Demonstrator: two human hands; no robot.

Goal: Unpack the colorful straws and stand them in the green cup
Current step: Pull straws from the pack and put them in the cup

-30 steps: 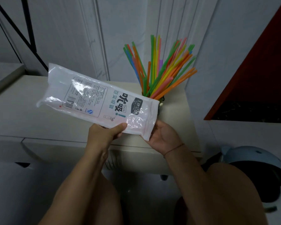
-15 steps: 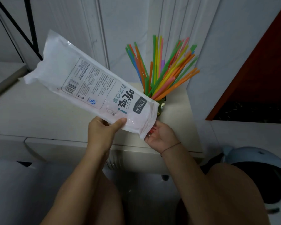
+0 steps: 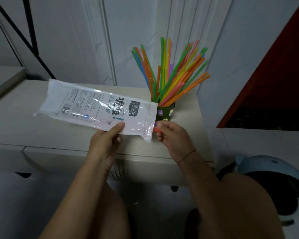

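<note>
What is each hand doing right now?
The left hand grips the plastic bag, thumb on top.
The right hand pinches a red straw poking out of the bag's open end.

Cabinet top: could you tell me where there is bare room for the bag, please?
Bare: the cabinet top left of the straw bag and along the front edge. Crowded: the right end, with the green cup, straws, left hand and right hand pinching a red straw.
</note>
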